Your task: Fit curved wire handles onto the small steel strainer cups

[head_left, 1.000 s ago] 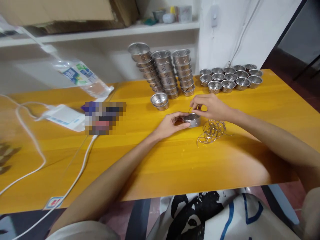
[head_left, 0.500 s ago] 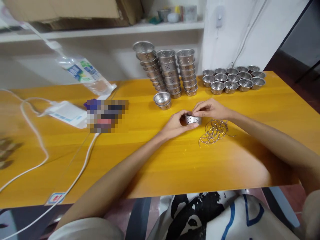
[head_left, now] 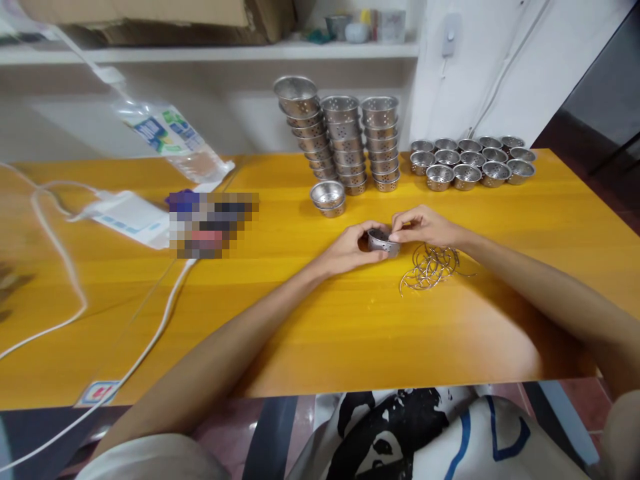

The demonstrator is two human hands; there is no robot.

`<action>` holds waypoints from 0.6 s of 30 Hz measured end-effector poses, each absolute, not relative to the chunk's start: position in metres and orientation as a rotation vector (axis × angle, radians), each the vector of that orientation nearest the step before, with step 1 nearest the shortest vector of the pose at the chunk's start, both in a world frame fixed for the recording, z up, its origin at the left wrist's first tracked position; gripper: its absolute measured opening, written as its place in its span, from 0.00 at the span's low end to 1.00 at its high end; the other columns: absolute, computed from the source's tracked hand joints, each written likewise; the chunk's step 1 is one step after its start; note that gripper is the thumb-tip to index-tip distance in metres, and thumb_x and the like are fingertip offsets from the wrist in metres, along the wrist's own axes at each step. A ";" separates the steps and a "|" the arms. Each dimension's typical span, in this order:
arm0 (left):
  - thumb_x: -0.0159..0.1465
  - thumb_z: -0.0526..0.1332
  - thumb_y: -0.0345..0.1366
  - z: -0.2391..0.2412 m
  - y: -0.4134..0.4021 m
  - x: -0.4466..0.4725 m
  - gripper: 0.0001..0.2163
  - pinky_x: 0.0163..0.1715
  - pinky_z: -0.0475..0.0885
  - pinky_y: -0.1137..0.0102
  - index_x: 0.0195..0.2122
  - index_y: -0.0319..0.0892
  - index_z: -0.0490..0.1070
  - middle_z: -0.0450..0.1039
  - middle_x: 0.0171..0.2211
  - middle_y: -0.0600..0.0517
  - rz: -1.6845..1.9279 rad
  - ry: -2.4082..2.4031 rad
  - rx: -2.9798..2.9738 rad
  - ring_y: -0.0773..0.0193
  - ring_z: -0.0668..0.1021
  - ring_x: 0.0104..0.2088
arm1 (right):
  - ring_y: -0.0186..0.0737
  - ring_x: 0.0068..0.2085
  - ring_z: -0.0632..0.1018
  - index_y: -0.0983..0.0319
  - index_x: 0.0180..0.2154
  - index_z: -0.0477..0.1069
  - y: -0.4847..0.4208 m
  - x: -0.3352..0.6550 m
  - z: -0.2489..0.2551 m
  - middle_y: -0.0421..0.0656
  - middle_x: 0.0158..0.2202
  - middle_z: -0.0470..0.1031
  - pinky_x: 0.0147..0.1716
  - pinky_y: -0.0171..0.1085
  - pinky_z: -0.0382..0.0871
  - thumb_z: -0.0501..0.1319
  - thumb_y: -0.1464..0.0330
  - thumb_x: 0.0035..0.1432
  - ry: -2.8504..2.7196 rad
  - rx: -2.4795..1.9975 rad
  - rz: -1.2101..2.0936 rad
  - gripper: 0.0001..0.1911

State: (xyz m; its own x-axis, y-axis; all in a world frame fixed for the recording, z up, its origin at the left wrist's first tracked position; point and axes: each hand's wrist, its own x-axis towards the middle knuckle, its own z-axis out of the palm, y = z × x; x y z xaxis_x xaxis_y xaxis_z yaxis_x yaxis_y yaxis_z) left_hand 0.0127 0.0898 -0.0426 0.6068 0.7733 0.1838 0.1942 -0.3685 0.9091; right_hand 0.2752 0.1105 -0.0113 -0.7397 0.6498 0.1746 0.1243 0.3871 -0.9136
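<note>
My left hand point(head_left: 350, 250) grips a small perforated metal cup point(head_left: 384, 243) just above the yellow table point(head_left: 350, 327). The cup is tilted on its side. My right hand point(head_left: 425, 227) pinches at the cup's rim from the right, fingers closed; any wire between them is too small to see. A loose heap of thin wire rings point(head_left: 431, 267) lies on the table right below my right wrist. Two nested cups point(head_left: 327, 198) sit a little behind my left hand.
Three tall stacks of the same metal cups point(head_left: 343, 143) stand at the table's back edge, with several single cups point(head_left: 470, 163) in rows to their right. A plastic bag point(head_left: 170, 143), a white charger point(head_left: 127, 217) and white cables point(head_left: 60, 267) lie on the left.
The cup has been tipped from upright onto its side between both hands. My right hand has dropped from a raised wire loop onto the cup's rim. The view shifted slightly.
</note>
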 end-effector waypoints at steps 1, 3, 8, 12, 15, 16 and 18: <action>0.60 0.78 0.52 -0.042 0.090 0.013 0.30 0.59 0.76 0.55 0.58 0.39 0.77 0.83 0.56 0.40 0.766 0.776 1.881 0.50 0.83 0.54 | 0.33 0.35 0.72 0.62 0.33 0.78 0.111 0.276 -0.012 0.38 0.32 0.76 0.40 0.37 0.65 0.74 0.52 0.64 -2.134 -0.663 1.343 0.21; 0.60 0.78 0.51 -0.042 0.089 0.013 0.31 0.60 0.76 0.54 0.58 0.38 0.77 0.82 0.56 0.39 0.765 0.778 1.878 0.49 0.83 0.55 | 0.34 0.35 0.72 0.63 0.33 0.79 0.110 0.276 -0.013 0.39 0.32 0.76 0.40 0.37 0.65 0.74 0.52 0.65 -2.136 -0.654 1.341 0.20; 0.59 0.78 0.49 -0.040 0.085 0.015 0.30 0.63 0.75 0.53 0.57 0.38 0.76 0.82 0.57 0.39 0.768 0.798 1.887 0.49 0.83 0.55 | 0.34 0.35 0.70 0.64 0.34 0.80 0.111 0.272 -0.016 0.39 0.33 0.75 0.39 0.37 0.63 0.73 0.52 0.66 -2.173 -0.620 1.304 0.20; 0.59 0.77 0.48 -0.040 0.085 0.017 0.28 0.61 0.76 0.54 0.55 0.39 0.76 0.82 0.55 0.40 0.772 0.801 1.909 0.49 0.83 0.54 | 0.34 0.36 0.69 0.63 0.34 0.80 0.115 0.273 -0.017 0.38 0.31 0.73 0.40 0.38 0.62 0.73 0.52 0.68 -2.233 -0.572 1.312 0.21; 0.59 0.77 0.47 -0.039 0.085 0.017 0.28 0.61 0.76 0.54 0.56 0.39 0.76 0.82 0.55 0.40 0.757 0.800 1.900 0.50 0.83 0.54 | 0.33 0.36 0.69 0.63 0.33 0.79 0.118 0.275 -0.018 0.37 0.31 0.71 0.40 0.37 0.62 0.73 0.54 0.68 -2.210 -0.555 1.356 0.20; 0.58 0.77 0.47 -0.038 0.085 0.017 0.29 0.61 0.76 0.54 0.56 0.39 0.76 0.82 0.55 0.40 0.754 0.800 1.899 0.50 0.83 0.54 | 0.33 0.36 0.69 0.63 0.33 0.79 0.118 0.275 -0.019 0.37 0.31 0.71 0.40 0.37 0.62 0.74 0.54 0.67 -2.198 -0.549 1.368 0.19; 0.58 0.77 0.48 -0.038 0.085 0.016 0.29 0.61 0.76 0.54 0.56 0.39 0.76 0.82 0.56 0.40 0.755 0.797 1.907 0.50 0.83 0.54 | 0.32 0.36 0.69 0.63 0.33 0.80 0.119 0.275 -0.021 0.37 0.32 0.72 0.40 0.36 0.63 0.74 0.54 0.66 -2.175 -0.546 1.387 0.19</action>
